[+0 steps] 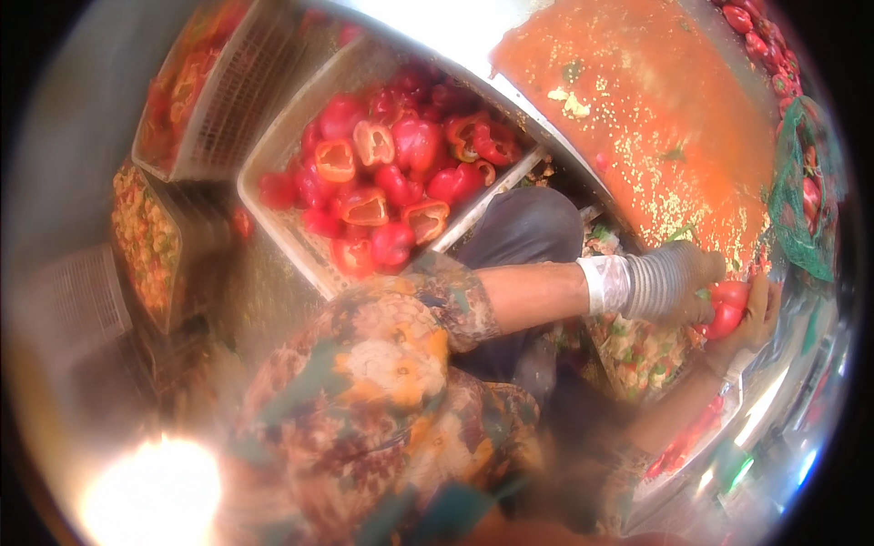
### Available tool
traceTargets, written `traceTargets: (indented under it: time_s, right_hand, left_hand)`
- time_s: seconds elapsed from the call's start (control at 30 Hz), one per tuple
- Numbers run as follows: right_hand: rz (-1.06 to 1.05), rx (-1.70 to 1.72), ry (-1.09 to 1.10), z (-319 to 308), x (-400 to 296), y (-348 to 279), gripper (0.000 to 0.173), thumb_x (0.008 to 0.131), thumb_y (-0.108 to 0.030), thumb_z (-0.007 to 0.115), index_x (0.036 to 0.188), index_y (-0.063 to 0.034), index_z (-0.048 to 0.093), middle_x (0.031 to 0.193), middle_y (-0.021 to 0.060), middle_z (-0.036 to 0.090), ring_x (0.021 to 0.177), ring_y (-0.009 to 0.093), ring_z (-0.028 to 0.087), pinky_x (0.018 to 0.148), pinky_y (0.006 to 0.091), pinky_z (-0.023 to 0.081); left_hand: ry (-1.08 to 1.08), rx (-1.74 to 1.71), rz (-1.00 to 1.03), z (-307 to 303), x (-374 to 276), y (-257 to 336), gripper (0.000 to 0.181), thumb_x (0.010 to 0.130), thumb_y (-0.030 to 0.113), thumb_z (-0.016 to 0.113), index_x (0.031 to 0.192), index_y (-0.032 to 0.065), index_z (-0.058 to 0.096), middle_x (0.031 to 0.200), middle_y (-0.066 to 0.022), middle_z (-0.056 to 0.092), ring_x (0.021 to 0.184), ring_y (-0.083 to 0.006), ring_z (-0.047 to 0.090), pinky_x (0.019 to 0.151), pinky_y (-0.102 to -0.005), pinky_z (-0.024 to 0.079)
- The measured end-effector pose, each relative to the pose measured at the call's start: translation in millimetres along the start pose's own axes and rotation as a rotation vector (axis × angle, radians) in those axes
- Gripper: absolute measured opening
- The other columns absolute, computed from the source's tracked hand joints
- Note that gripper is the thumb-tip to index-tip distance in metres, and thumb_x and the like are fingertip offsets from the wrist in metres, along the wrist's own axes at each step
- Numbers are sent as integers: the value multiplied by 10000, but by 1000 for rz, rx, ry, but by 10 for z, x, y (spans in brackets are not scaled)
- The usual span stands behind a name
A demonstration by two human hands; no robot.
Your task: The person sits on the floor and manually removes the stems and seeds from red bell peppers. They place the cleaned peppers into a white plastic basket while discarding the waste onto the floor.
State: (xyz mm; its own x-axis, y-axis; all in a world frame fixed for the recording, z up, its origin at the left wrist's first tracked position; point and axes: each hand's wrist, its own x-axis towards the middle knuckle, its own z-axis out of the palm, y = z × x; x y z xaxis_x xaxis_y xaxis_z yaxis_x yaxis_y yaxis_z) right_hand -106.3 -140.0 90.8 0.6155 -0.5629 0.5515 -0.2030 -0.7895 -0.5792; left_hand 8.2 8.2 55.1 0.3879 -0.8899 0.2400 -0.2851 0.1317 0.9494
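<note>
My left hand (676,283), in a grey ribbed-cuff work glove with a white band at the wrist, is curled against the near side of a red bell pepper (728,308). A bit of green shows between the glove and the pepper. Around the pepper's far side wrap the fingers of my right hand (759,310), which has a pale cuff at its wrist. Whether a small tool sits inside the gloved fist is hidden. Both hands are over the edge of a metal table (655,123) coated with orange juice and pale seeds.
A large crate (280,249) of opened red peppers stands beside my knee. Below my hands is a container of pepper cores (645,351). Stacked crates (225,102) hold more pepper pieces. A green mesh bag (795,198) and whole red peppers (758,41) lie along the table's far side.
</note>
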Motion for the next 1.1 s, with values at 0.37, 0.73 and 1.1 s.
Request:
traceTargets:
  time_s: [0.37, 0.73, 1.1]
  right_hand:
    - [487, -94, 195, -213, 203, -289, 318, 918, -274, 603, 1073, 3, 610, 952, 85, 608, 822, 162, 573, 725, 291, 479]
    - [-37, 739, -442, 946, 120, -1313, 440, 1016, -310, 428, 1242, 51, 536, 1208, 162, 597, 1065, 248, 606, 904, 346, 487]
    - [-191, -111, -293, 1175, -161, 4, 266, 862, -148, 667, 1109, -57, 624, 1129, 112, 627, 1013, 212, 607, 844, 347, 494]
  left_hand:
    - [-246, 250, 64, 256, -143, -64, 137, 760, 218, 630, 831, 115, 687, 749, -117, 667, 721, -289, 670, 628, -395, 523]
    - [-394, 783, 220, -261, -695, 156, 127, 706, 193, 659, 787, 121, 726, 750, -78, 669, 707, -241, 661, 524, -429, 475]
    - [564, 331, -206, -1364, -1623, -488, 182, 829, 130, 622, 998, 71, 652, 919, -128, 629, 865, -334, 623, 805, -420, 509]
